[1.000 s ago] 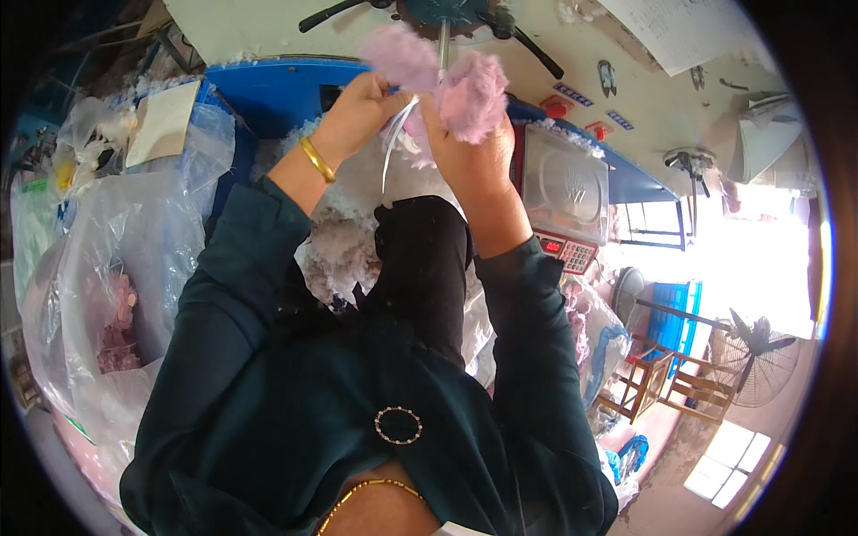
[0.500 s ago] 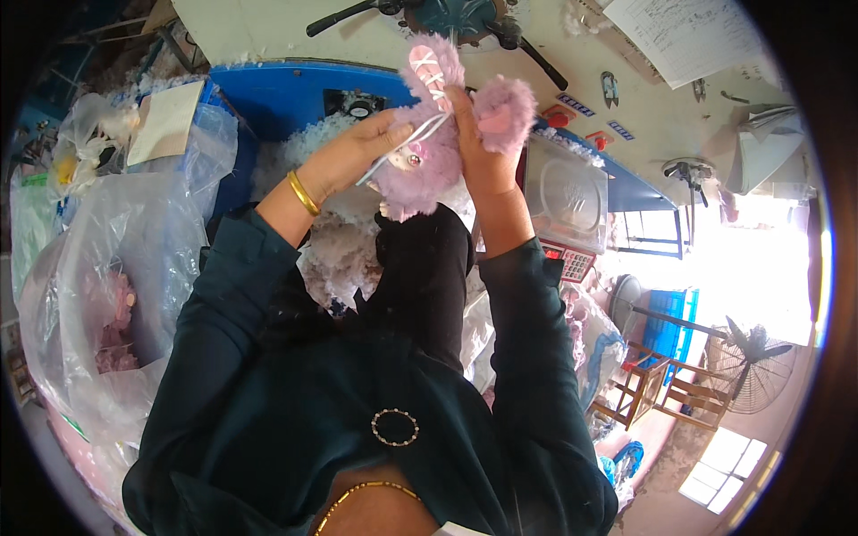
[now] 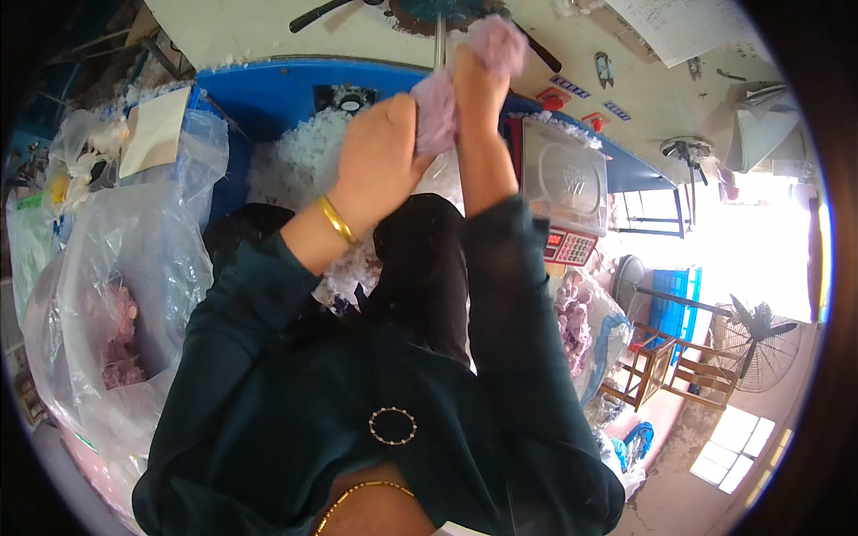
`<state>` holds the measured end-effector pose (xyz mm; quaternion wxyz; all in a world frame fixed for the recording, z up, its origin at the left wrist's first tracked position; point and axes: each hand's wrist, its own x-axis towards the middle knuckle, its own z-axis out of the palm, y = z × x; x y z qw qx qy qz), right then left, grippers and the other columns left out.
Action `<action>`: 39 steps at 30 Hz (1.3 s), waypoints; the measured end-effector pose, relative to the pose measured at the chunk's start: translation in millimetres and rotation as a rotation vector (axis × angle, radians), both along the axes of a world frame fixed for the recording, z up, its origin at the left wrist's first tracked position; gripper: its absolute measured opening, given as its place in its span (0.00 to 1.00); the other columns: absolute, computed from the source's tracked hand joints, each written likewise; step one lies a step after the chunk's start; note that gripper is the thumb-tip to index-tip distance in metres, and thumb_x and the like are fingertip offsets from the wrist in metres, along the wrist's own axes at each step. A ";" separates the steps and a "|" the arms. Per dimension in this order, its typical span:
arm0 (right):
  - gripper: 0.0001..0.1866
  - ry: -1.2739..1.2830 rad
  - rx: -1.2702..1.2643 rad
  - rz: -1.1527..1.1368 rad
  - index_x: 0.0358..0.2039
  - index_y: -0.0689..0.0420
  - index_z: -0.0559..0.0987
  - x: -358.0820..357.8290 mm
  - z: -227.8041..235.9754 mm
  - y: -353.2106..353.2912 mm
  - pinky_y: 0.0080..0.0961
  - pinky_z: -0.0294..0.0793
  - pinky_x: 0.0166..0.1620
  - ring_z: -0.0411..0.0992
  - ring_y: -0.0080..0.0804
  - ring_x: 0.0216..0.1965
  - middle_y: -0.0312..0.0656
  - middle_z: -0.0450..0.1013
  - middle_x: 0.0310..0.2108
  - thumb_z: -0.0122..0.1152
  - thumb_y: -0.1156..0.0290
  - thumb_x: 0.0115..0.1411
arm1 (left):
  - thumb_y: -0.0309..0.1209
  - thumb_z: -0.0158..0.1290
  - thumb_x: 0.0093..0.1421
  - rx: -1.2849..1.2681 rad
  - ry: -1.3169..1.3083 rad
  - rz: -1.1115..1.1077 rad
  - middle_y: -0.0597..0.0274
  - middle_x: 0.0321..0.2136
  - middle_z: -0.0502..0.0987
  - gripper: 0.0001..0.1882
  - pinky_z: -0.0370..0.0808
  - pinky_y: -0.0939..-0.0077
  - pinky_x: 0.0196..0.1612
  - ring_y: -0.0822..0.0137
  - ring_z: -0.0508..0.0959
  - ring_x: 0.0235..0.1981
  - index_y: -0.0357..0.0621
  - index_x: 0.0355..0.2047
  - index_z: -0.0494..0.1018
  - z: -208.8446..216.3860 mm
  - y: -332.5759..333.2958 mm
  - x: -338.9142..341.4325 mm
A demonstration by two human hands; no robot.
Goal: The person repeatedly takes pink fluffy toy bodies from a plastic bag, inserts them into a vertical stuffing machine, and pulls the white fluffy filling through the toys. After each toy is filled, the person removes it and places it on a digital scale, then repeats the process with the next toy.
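Both my hands are raised in front of me over a blue bin [image 3: 268, 94] of white stuffing [image 3: 299, 161]. My left hand [image 3: 380, 156], with a gold bangle on the wrist, grips the lower part of a pale purple plush piece [image 3: 438, 112]. My right hand [image 3: 478, 85] holds the upper part of the same plush piece against a thin metal tube [image 3: 439, 40] that comes down from a machine above. More purple plush shows above my right fingers. Dark green sleeves cover both forearms.
A large clear plastic bag [image 3: 116, 295] with purple plush pieces stands at my left. A digital scale with a clear cover [image 3: 563, 179] sits at the right. More purple pieces [image 3: 572, 322] lie below it. A floor fan [image 3: 755, 335] and wooden stools [image 3: 666, 371] stand at far right.
The plush piece has gone from held loosely between both hands to pushed up against the metal tube. Both hands have risen and closed tighter around it.
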<state>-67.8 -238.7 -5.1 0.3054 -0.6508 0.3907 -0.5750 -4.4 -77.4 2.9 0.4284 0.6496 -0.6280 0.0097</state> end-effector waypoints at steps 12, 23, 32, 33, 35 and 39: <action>0.18 0.375 0.031 -0.023 0.44 0.57 0.70 -26.2 35.3 81.6 0.29 0.73 0.38 0.74 0.42 0.35 0.46 0.74 0.35 0.61 0.67 0.54 | 0.35 0.64 0.45 -0.047 0.301 -0.038 0.51 0.26 0.71 0.19 0.68 0.60 0.34 0.48 0.71 0.32 0.38 0.31 0.69 -9.8 25.2 -2.0; 0.22 -0.331 1.092 1.155 0.43 0.62 0.74 -100.2 17.0 118.1 0.16 0.63 0.22 0.64 0.17 0.20 0.33 0.71 0.27 0.65 0.59 0.56 | 0.41 0.42 0.68 0.147 1.311 -0.347 0.62 0.40 0.76 0.22 0.72 0.80 0.43 0.76 0.73 0.40 0.37 0.54 0.67 -36.9 30.8 1.1; 0.16 0.870 -0.183 0.789 0.18 0.56 0.70 -92.0 29.9 132.6 0.40 0.67 0.24 0.68 0.49 0.21 0.48 0.68 0.20 0.63 0.59 0.50 | 0.36 0.49 0.62 0.501 1.922 -0.557 0.59 0.39 0.77 0.15 0.76 0.75 0.42 0.69 0.78 0.39 0.41 0.45 0.73 -17.8 32.4 3.9; 0.16 0.849 -0.163 0.766 0.18 0.56 0.70 -94.6 35.9 135.7 0.39 0.66 0.24 0.67 0.49 0.20 0.47 0.67 0.19 0.63 0.60 0.50 | 0.36 0.49 0.62 0.586 2.070 -0.572 0.59 0.40 0.77 0.14 0.76 0.75 0.42 0.69 0.78 0.39 0.41 0.44 0.73 -19.0 29.1 6.9; 0.16 0.810 -0.128 0.721 0.17 0.57 0.70 -95.6 49.2 137.0 0.36 0.65 0.23 0.66 0.48 0.19 0.47 0.64 0.17 0.64 0.62 0.50 | 0.37 0.47 0.64 0.469 2.088 -0.654 0.59 0.44 0.76 0.16 0.75 0.72 0.47 0.66 0.77 0.44 0.43 0.49 0.70 -17.6 23.1 5.8; 0.13 0.715 -0.397 0.294 0.16 0.58 0.70 -56.7 44.1 87.4 0.37 0.63 0.21 0.65 0.48 0.17 0.48 0.64 0.15 0.61 0.64 0.48 | 0.45 0.43 0.66 0.097 2.012 -0.636 0.61 0.48 0.73 0.22 0.71 0.71 0.52 0.67 0.72 0.51 0.44 0.53 0.66 -11.8 2.3 -4.1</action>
